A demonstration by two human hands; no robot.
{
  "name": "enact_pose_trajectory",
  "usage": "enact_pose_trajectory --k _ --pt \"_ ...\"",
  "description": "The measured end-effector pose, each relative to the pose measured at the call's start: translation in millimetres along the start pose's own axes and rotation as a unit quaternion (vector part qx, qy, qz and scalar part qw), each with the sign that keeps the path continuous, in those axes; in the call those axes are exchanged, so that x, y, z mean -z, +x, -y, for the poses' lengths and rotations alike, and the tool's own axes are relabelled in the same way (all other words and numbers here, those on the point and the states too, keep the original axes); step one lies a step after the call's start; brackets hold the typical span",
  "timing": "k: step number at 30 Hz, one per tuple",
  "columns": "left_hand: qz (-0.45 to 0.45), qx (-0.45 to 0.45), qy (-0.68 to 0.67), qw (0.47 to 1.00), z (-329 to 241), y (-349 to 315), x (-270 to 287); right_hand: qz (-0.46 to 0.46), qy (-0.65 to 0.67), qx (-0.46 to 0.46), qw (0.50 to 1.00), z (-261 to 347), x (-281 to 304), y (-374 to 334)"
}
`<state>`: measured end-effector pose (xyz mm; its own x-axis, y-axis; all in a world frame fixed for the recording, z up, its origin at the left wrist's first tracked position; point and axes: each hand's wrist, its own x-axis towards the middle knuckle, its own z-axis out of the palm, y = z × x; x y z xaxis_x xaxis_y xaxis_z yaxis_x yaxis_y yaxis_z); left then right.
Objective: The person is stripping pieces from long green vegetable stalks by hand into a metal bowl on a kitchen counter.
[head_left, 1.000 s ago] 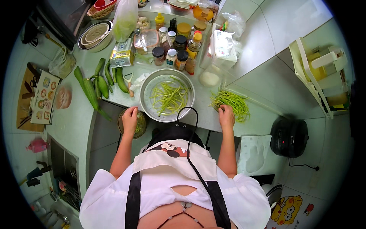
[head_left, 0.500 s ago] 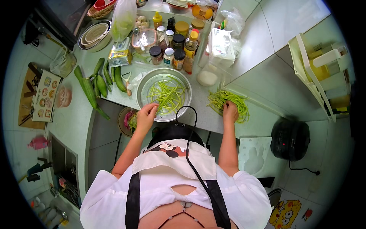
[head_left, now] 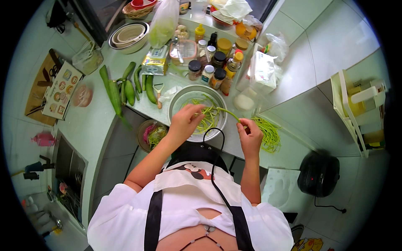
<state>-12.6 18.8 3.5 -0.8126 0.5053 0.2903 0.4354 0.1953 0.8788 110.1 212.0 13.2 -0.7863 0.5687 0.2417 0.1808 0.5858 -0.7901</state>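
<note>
My right hand (head_left: 250, 136) pinches one long thin green vegetable stem (head_left: 228, 113), whose far end slants up and left over a round metal basin (head_left: 171, 109). My left hand (head_left: 186, 122) is above the basin's left side, its bent fingers together near that far end; whether they touch the stem is unclear. Several loose green stems (head_left: 208, 122) lie inside the basin, partly covered by my left hand. To the right of my right hand, a pile of the same stems (head_left: 269, 136) rests on the counter.
A scrap bowl (head_left: 142, 138) with trimmings sits below the counter edge. Long green gourds (head_left: 111, 92) and a peeler (head_left: 158, 98) lie left of the basin. Behind are jars (head_left: 194, 70) and bottles; a black rice cooker (head_left: 319, 173) stands at the right. A black cable (head_left: 212, 167) hangs in front of me.
My right hand has left the pile and moved left toward the basin with a stem. The left hand has risen from the basin's near rim to over its inside. The view has shifted.
</note>
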Motion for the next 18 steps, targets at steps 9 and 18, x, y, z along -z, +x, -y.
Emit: enact_pose_trajectory --k 9,18 --pt "-0.029 -0.128 0.168 0.977 -7.9 1.4 16.0 0.045 0.012 0.074 0.996 53.2 -10.1 -13.7" --pt "-0.032 -0.144 0.165 0.975 -5.0 1.0 30.8 0.043 0.053 0.095 0.993 65.0 -22.1 -29.6"
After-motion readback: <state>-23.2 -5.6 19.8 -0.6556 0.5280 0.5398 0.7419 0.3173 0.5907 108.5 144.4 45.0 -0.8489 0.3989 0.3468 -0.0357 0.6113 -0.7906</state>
